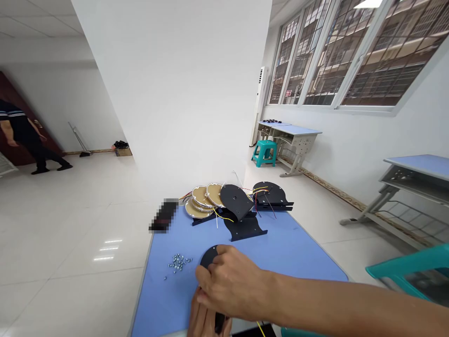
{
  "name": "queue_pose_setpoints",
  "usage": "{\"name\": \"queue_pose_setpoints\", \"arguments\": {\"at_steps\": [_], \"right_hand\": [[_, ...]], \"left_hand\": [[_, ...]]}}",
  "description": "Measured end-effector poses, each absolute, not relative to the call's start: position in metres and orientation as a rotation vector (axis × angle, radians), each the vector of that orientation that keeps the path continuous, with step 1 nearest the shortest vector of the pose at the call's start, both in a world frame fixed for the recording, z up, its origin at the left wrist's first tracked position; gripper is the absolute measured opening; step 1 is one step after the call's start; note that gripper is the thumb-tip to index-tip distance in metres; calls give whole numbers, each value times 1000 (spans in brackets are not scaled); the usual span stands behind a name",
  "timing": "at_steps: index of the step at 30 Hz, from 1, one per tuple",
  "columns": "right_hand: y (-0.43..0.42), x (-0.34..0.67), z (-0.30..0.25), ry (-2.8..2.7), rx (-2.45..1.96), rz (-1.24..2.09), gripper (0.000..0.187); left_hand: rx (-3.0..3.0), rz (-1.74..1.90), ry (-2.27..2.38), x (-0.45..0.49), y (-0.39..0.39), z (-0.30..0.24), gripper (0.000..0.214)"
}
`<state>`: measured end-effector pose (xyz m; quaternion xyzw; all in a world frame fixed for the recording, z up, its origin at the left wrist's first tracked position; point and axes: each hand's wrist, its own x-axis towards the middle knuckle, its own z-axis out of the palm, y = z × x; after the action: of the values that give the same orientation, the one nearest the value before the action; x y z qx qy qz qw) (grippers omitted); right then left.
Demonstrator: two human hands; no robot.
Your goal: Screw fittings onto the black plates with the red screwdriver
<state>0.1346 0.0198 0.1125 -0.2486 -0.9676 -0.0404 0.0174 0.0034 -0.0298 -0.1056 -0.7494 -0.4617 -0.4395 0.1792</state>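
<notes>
My right hand (pixel 229 281) comes in from the right and grips a black round metal plate (pixel 209 257) near the front of the blue table top (pixel 291 255). My left hand (pixel 205 320) sits low at the bottom edge, holding the plate's lower black part (pixel 220 323) from below. Much of the plate is hidden by my fingers. Left of my hands lies a small pile of metal nuts or screws (pixel 178 263). Farther back are stacked round tan discs with coloured wires (pixel 201 201) and several black D-shaped plates (pixel 235 201).
A pixelated dark object (pixel 163 215) sits at the table's far left edge. A teal stool (pixel 264 152) and blue-topped desks (pixel 289 133) stand by the far wall, another desk (pixel 417 171) stands at right, and a teal object (pixel 410 267) is near my arm. A person (pixel 26 135) stands far left.
</notes>
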Motion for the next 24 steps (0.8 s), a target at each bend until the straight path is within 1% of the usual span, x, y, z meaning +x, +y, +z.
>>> {"name": "queue_pose_setpoints", "arguments": {"at_steps": [2, 4, 5, 7, 9, 10, 13, 15, 16, 18, 19, 22, 24], "right_hand": [[19, 139, 112, -2969, -747, -85, 25], [19, 141, 113, -2987, -578, 0, 25], [18, 140, 113, -3010, -526, 10, 22], [19, 139, 114, -3067, -536, -36, 17], [20, 137, 115, -3060, -631, -88, 24], [21, 136, 116, -3044, -624, -61, 26], [22, 134, 119, -3060, -472, 77, 23], [23, 133, 118, -3112, -457, 31, 13], [23, 132, 116, -3124, -497, -30, 11], [23, 131, 113, -3094, -583, -125, 17], [23, 131, 112, -3069, -595, -131, 17], [22, 136, 112, -3003, -503, -29, 14], [22, 140, 111, -3032, -442, 37, 19]], "left_hand": [[-2106, -1265, -1274, 5, -29, -103, 25], [-2085, -1292, -1298, 6, -30, -104, 28], [-2071, -1296, -1330, 7, -31, -106, 29], [-2056, -1276, -1379, 7, -32, -111, 27], [-2061, -1243, -1397, 6, -33, -115, 24], [-2067, -1230, -1402, 6, -33, -116, 23], [-2089, -1220, -1406, 6, -33, -115, 22], [-2081, -1218, -1413, 7, -34, -112, 23], [-2077, -1215, -1420, 7, -35, -112, 26], [-2081, -1199, -1444, 7, -35, -112, 33], [-2089, -1188, -1456, 7, -34, -114, 36], [-2162, -1124, -1452, 3, -30, -122, 45], [-2247, -1076, -1435, 1, -27, -125, 52]]}}
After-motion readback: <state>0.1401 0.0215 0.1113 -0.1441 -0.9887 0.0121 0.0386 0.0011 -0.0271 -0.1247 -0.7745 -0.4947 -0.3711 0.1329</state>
